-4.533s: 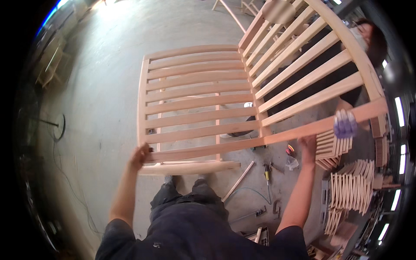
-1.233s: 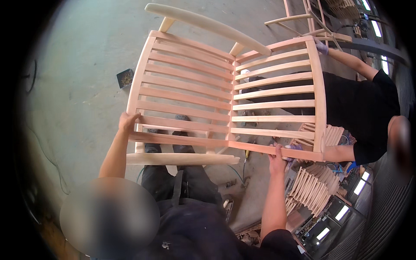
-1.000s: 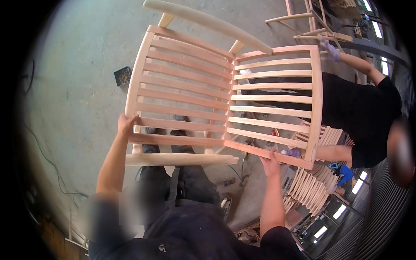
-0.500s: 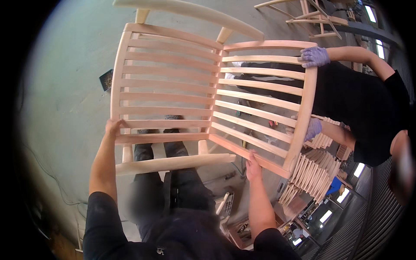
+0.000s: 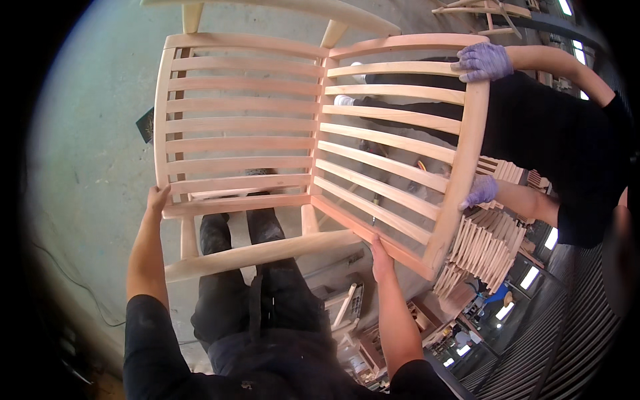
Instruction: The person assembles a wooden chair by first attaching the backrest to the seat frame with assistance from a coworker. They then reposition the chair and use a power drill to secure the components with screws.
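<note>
A bare pale wooden chair frame (image 5: 243,125) fills the middle. Its two slatted panels meet at an angle, and an armrest (image 5: 267,257) runs along the near side. My left hand (image 5: 158,199) is closed round the near left corner of the left panel. With my right hand (image 5: 382,259) I grip the lower edge rail (image 5: 400,250) of the right panel; part of the fingers is hidden behind it. Across from me, a co-worker's purple-gloved hand (image 5: 483,61) holds the top corner of the right panel, and their other gloved hand (image 5: 481,192) is at its outer rail.
The co-worker (image 5: 547,140) in black stands at the right. Behind them are stacked wooden parts (image 5: 487,243). A dark square tray (image 5: 145,125) lies on the grey floor at the left, near a cable (image 5: 80,283). More wooden chair parts (image 5: 490,10) stand at the far right.
The chair frame has shifted left and slightly upward in the view, with both my hands moving along on it. The co-worker keeps hold of the right panel.
</note>
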`<state>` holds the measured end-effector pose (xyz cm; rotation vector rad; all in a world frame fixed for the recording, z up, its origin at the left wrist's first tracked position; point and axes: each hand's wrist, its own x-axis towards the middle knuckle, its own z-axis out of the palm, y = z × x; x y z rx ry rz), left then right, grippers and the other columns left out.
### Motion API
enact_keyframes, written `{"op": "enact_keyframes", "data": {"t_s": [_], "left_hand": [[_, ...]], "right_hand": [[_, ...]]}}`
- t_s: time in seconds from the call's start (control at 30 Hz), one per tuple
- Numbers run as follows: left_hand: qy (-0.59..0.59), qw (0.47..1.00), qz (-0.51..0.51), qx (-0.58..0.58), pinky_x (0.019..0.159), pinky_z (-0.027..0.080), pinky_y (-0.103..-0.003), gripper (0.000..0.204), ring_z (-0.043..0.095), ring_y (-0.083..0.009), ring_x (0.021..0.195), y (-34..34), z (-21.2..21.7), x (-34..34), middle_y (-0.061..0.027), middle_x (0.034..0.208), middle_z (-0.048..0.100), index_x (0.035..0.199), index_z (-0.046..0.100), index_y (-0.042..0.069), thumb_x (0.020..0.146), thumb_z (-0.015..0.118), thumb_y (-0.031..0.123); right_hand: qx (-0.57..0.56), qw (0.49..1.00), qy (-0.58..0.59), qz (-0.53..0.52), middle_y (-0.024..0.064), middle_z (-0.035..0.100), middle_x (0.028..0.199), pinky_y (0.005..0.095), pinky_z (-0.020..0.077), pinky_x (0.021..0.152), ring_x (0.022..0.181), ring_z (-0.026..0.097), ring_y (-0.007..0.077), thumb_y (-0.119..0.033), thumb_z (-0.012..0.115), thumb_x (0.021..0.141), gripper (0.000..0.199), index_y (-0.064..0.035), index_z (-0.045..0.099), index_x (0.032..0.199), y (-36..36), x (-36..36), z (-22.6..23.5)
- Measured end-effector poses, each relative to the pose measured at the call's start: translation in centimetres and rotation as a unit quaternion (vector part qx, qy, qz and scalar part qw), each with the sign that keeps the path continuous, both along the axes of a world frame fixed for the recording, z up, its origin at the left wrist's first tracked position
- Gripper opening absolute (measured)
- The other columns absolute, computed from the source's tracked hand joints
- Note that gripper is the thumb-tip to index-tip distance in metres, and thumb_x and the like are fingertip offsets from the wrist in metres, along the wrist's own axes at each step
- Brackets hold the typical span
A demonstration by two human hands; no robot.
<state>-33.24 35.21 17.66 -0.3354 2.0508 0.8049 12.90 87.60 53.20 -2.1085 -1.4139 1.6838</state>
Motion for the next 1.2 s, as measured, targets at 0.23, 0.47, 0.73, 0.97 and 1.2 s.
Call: {"op": "enact_keyframes", "data": {"t_s": [0.23, 0.47, 0.73, 0.97, 1.2], "left_hand": [[-0.027, 0.994, -0.044, 0.1, 0.092, 0.052, -0.035, 0.063, 0.065, -0.0228, 0.108, -4.1, 4.2, 2.8, -0.0179, 0.12, 0.067, 0.139, 0.045, -0.012, 0.092, 0.071, 0.023], [-0.136, 0.954, -0.222, 0.147, 0.104, 0.047, -0.041, 0.089, 0.056, -0.0313, 0.126, 6.5, 18.0, 8.3, -0.0263, 0.133, 0.058, 0.145, 0.039, -0.008, 0.089, 0.072, 0.052], [-0.028, 0.838, -0.544, 0.004, 0.098, 0.051, -0.045, 0.081, 0.062, -0.0356, 0.116, 10.5, 31.6, 11.7, -0.019, 0.121, 0.067, 0.129, 0.063, 0.009, 0.07, 0.08, 0.063], [-0.002, 0.827, -0.561, -0.041, 0.088, 0.054, -0.047, 0.061, 0.066, -0.0353, 0.104, 12.8, 32.9, 13.7, -0.0152, 0.107, 0.071, 0.112, 0.068, 0.01, 0.071, 0.081, 0.053], [-0.007, 0.811, -0.582, -0.06, 0.087, 0.054, -0.048, 0.061, 0.066, -0.0355, 0.104, 12.7, 31.7, 14.0, -0.015, 0.106, 0.071, 0.108, 0.066, 0.01, 0.072, 0.08, 0.057]], "right_hand": [[0.016, 0.996, -0.071, 0.048, 0.0109, 0.058, 0.134, 0.033, 0.0362, 0.11, 0.126, 0.051, 0.0201, -0.037, 0.079, 0.088, 0.067, -0.0001, 0.055, 0.138, -2.1, -3.7, 1.9], [0.142, 0.989, 0.028, -0.007, 0.0121, 0.056, 0.135, 0.0344, 0.039, 0.109, 0.124, 0.053, 0.0194, -0.027, 0.069, 0.095, 0.054, 0.0008, 0.052, 0.138, -0.3, 4.6, 6.8], [0.21, 0.955, -0.036, 0.208, 0.0144, 0.064, 0.116, 0.036, 0.0475, 0.095, 0.108, 0.062, 0.0242, -0.028, 0.073, 0.089, 0.053, 0.0085, 0.056, 0.124, 4.4, -4.7, 18.9], [0.107, 0.975, -0.014, 0.195, 0.0105, 0.07, 0.086, 0.0329, 0.0542, 0.068, 0.07, 0.068, 0.0176, -0.019, 0.071, 0.091, 0.028, 0.0051, 0.063, 0.105, 6.8, -5.7, 17.4], [0.13, 0.975, -0.045, 0.172, 0.0087, 0.069, 0.076, 0.0308, 0.0517, 0.058, 0.062, 0.066, 0.0155, -0.019, 0.072, 0.09, 0.026, 0.0054, 0.064, 0.095, 6.7, -5.5, 16.7]]}}
